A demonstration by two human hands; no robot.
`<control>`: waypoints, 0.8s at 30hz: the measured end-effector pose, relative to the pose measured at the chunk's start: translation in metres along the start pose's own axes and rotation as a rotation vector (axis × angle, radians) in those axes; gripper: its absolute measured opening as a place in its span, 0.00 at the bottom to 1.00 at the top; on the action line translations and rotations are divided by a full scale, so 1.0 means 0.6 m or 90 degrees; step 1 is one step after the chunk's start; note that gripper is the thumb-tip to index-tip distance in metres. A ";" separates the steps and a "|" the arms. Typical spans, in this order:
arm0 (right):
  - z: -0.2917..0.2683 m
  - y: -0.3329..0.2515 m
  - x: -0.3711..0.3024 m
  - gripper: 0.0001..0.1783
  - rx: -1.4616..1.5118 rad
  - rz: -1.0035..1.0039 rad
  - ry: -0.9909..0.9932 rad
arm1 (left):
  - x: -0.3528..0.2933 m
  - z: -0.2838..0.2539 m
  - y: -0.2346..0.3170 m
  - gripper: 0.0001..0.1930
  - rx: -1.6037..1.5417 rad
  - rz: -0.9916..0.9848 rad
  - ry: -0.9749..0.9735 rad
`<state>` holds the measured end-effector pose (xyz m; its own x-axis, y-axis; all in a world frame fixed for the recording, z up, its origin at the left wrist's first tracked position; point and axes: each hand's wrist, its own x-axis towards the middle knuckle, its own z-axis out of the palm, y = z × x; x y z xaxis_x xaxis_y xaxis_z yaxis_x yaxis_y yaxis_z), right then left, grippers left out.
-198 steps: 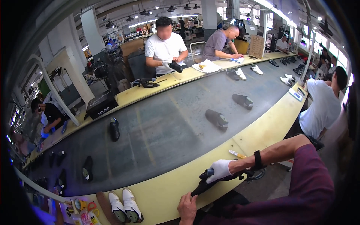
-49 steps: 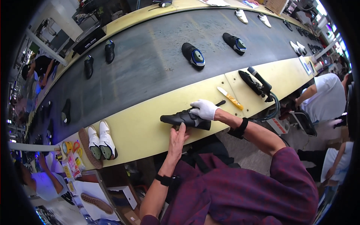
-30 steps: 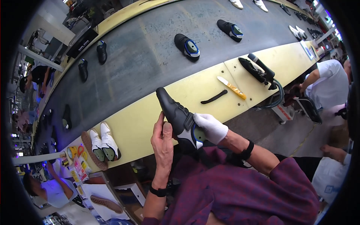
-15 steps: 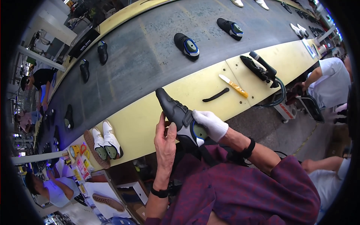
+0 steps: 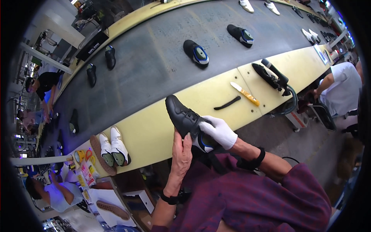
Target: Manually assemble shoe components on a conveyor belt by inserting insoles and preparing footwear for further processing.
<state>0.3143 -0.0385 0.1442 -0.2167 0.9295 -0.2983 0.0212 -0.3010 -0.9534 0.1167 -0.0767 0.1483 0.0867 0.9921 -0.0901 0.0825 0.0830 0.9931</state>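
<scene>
A black shoe [image 5: 181, 115] with a white and blue heel part is held in front of me, its toe pointing up and left. My left hand [image 5: 181, 154], bare, supports its side near the sole, with the fingers partly hidden behind it. Over the strap and collar lies my right hand [image 5: 219, 131] in a white glove, its fingers closed on the upper and hiding part of the opening. On the pale bench [image 5: 150, 127] to the right are a thin black strip [image 5: 227, 103] and a knife [image 5: 244, 94] with a yellow handle.
White shoes [image 5: 118, 147] stand at the bench's left end near yellow tape [image 5: 79, 156]. A black hose-fed tool [image 5: 275, 75] lies to the right. Beyond runs a grey conveyor [image 5: 150, 69] carrying several shoes, including a black one [image 5: 196, 54]. A co-worker [image 5: 342, 87] sits at right.
The shoe has rolled a little, so less of its green inside shows. My gloved hand now reaches further over the strap. The whole view has shifted slightly.
</scene>
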 end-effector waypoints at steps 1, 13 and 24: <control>-0.005 0.002 0.010 0.28 -0.021 -0.027 0.038 | 0.013 -0.003 0.007 0.28 -0.031 -0.070 -0.053; 0.101 0.018 -0.039 0.52 -0.419 -0.163 -0.071 | 0.042 -0.060 -0.052 0.46 -0.231 -0.279 0.007; -0.101 -0.040 0.229 0.32 -0.359 -0.172 0.079 | 0.403 -0.373 -0.047 0.31 -0.167 -0.218 0.138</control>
<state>0.3430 0.1093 0.1233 -0.1719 0.9850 -0.0142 0.4994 0.0747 -0.8632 -0.0869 0.1819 0.1151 -0.1130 0.8977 -0.4259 -0.1850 0.4021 0.8967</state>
